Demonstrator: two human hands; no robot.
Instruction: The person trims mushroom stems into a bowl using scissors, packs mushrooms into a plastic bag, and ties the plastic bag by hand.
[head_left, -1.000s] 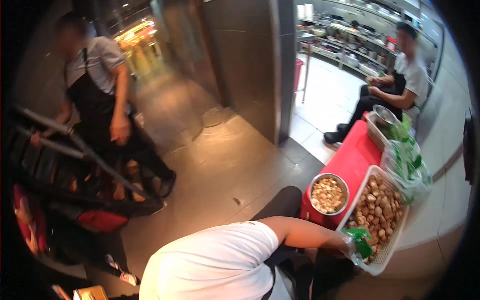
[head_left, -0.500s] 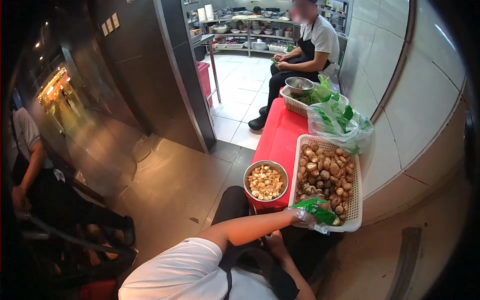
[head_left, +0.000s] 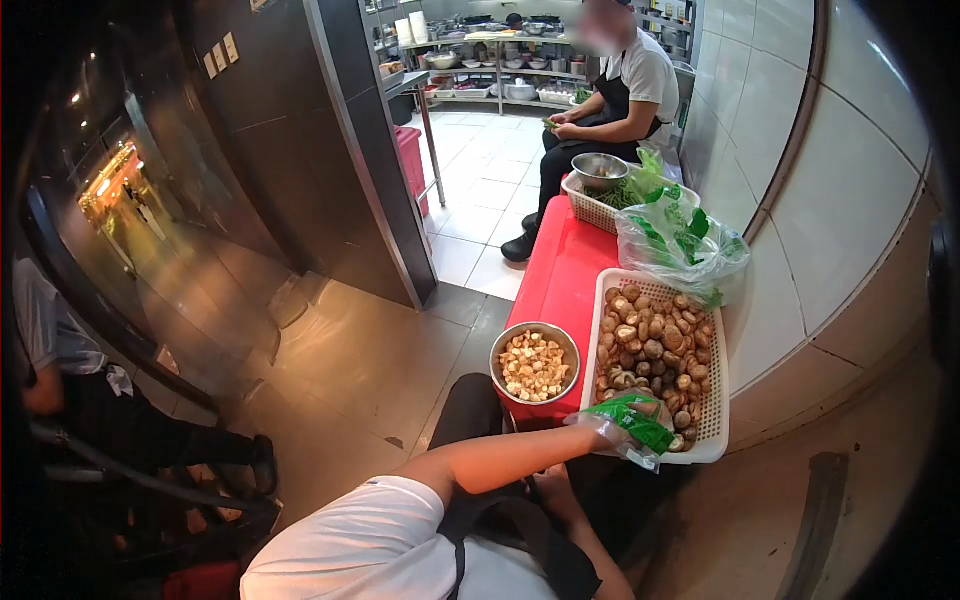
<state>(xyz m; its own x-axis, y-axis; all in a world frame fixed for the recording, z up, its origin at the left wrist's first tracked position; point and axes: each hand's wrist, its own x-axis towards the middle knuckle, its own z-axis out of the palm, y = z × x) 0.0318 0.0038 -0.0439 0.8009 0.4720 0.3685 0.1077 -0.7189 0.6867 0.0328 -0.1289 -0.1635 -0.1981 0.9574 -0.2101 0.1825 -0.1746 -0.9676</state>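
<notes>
My left arm reaches across to the near edge of a white plastic crate (head_left: 716,425) full of brown mushrooms (head_left: 655,350). At the crate's rim, my left hand (head_left: 598,432) is largely covered by a clear plastic bag with green print (head_left: 640,422); its fingers are hidden there. Below the left forearm, close to my lap, my right hand (head_left: 553,487) shows only in part, with its fingers out of sight. Left of the crate, a metal bowl (head_left: 492,372) of pale, cut-up mushroom pieces (head_left: 534,365) stands on a red surface (head_left: 540,290).
Farther along the red surface are a basket of green vegetables (head_left: 600,214), a small metal bowl (head_left: 600,170) and another plastic bag (head_left: 680,245). A seated person (head_left: 615,110) handles something green. Another person (head_left: 60,350) is at left. A tiled wall (head_left: 850,190) borders the right.
My left hand and the bag stay at the crate's near edge, with the bag shifted slightly. The person at left has moved farther toward the edge of view.
</notes>
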